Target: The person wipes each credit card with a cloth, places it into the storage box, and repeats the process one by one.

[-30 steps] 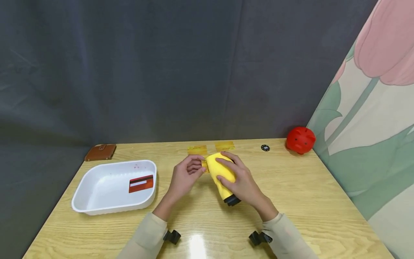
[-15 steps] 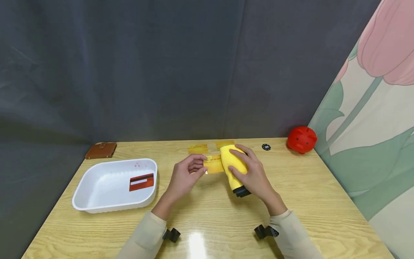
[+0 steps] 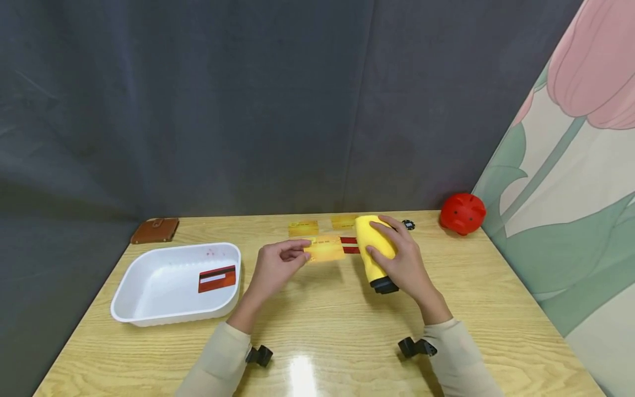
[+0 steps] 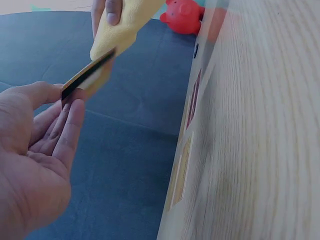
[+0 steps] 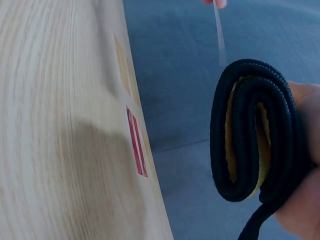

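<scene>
My left hand (image 3: 278, 267) pinches the end of a gold bank card (image 3: 324, 248) between thumb and fingers, its printed face up in the head view. The left wrist view shows the card's underside, with a dark stripe. To the right, my right hand (image 3: 399, 262) grips a folded yellow cloth (image 3: 374, 248) from above. The cloth's black edge (image 5: 227, 135) shows in layers in the right wrist view. A red card with dark stripes (image 3: 350, 245) lies on the table, partly hidden behind the gold card and the cloth.
Two more gold cards (image 3: 303, 228) lie along the table's back edge, one partly behind the cloth. A white tray (image 3: 124, 314) at left holds a red card (image 3: 216, 279). A brown wallet (image 3: 155, 230), poker chip (image 3: 408, 224) and red piggy bank (image 3: 462, 214) stand farther back.
My right hand has moved right and away with the cloth. The gold card, at first mostly covered, now shows whole in my left hand. The striped red card on the table has come into view.
</scene>
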A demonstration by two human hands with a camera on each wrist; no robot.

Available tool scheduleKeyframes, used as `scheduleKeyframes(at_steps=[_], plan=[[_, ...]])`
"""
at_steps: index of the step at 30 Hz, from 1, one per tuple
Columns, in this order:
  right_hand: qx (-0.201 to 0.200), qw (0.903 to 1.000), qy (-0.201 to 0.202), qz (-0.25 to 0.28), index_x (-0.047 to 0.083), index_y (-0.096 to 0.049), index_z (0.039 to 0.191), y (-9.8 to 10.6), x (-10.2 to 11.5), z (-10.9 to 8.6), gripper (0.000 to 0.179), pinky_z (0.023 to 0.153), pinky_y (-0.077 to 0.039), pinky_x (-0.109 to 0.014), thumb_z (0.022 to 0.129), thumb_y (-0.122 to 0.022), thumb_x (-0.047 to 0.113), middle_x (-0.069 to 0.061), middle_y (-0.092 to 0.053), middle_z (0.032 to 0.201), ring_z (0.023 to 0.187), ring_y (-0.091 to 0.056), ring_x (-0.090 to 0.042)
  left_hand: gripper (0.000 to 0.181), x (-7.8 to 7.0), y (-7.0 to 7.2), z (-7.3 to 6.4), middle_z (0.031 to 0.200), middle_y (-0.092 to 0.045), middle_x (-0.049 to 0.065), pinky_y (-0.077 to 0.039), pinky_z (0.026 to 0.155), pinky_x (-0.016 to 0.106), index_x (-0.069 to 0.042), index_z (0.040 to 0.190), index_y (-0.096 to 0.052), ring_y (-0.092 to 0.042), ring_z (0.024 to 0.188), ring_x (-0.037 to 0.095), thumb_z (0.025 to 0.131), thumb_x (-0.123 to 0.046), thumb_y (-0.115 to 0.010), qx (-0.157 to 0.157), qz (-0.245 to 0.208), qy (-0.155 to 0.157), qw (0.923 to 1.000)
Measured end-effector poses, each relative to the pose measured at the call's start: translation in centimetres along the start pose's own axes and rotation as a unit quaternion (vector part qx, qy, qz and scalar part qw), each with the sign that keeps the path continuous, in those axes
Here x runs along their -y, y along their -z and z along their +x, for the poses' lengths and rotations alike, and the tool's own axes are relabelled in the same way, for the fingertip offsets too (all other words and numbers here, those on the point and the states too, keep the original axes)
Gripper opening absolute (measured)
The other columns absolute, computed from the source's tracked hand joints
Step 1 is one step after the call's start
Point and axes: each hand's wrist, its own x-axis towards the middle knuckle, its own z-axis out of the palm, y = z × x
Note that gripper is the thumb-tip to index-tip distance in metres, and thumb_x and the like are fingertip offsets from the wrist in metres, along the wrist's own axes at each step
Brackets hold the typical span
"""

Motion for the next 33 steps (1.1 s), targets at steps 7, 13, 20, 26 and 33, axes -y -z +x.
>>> scheduleKeyframes(at_steps=[7, 13, 20, 26, 33], plan=[[-0.003, 1.0000, -0.002, 0.003, 0.011, -0.067, 0.136, 0.26, 0.10, 0.01, 0.052, 0.094, -0.043, -0.021, 0.086, -0.082, 0.008, -0.015, -0.053, 0.150, 0.128, -0.057, -0.035, 0.019, -0.21, 0.31, -0.02, 0.095, -0.081, 0.003, -0.062, 0.074, 0.022, -0.017, 0.108, -0.082, -0.076, 0.082, 0.011, 0.091, -0.015, -0.075, -0.006, 0.019, 0.015, 0.9997], [-0.004, 1.0000, -0.002, 0.003, 0.011, -0.067, 0.136, 0.40, 0.03, 0.07, 0.052, 0.094, -0.044, -0.028, 0.086, -0.082, 0.009, -0.015, -0.053, 0.150, 0.130, -0.056, -0.035, 0.022, -0.16, 0.27, 0.15, 0.097, -0.081, 0.006, -0.062, 0.077, 0.022, -0.013, 0.109, -0.081, -0.077, 0.086, 0.014, 0.089, -0.008, -0.075, -0.001, 0.008, 0.019, 0.9998], [-0.006, 1.0000, -0.006, 0.002, 0.010, -0.067, 0.136, 0.55, 0.06, 0.04, 0.052, 0.094, -0.044, -0.027, 0.086, -0.082, 0.009, -0.014, -0.053, 0.150, 0.130, -0.055, -0.035, 0.014, -0.07, 0.24, 0.10, 0.095, -0.080, 0.014, -0.064, 0.073, 0.030, -0.012, 0.107, -0.081, -0.079, 0.084, 0.027, 0.095, -0.015, -0.076, -0.041, -0.047, 0.037, 0.9974], [-0.004, 0.9999, -0.009, 0.007, 0.011, -0.067, 0.136, 0.60, 0.03, -0.01, 0.051, 0.094, -0.043, -0.023, 0.087, -0.082, 0.009, -0.014, -0.053, 0.150, 0.130, -0.055, -0.034, 0.016, -0.01, 0.46, 0.31, 0.084, -0.077, 0.019, -0.061, 0.059, 0.028, -0.006, 0.103, -0.082, -0.071, 0.062, 0.013, 0.093, -0.019, -0.079, -0.067, -0.067, 0.051, 0.9943], [-0.004, 0.9999, -0.005, 0.008, 0.011, -0.067, 0.136, 0.55, -0.09, 0.00, 0.051, 0.094, -0.042, -0.018, 0.087, -0.082, 0.009, -0.014, -0.053, 0.150, 0.129, -0.056, -0.034, 0.016, -0.36, 0.62, 0.31, 0.085, -0.074, 0.014, -0.046, 0.055, 0.018, -0.010, 0.097, -0.084, -0.060, 0.066, 0.009, 0.089, -0.023, -0.084, -0.098, -0.034, 0.043, 0.9937]])
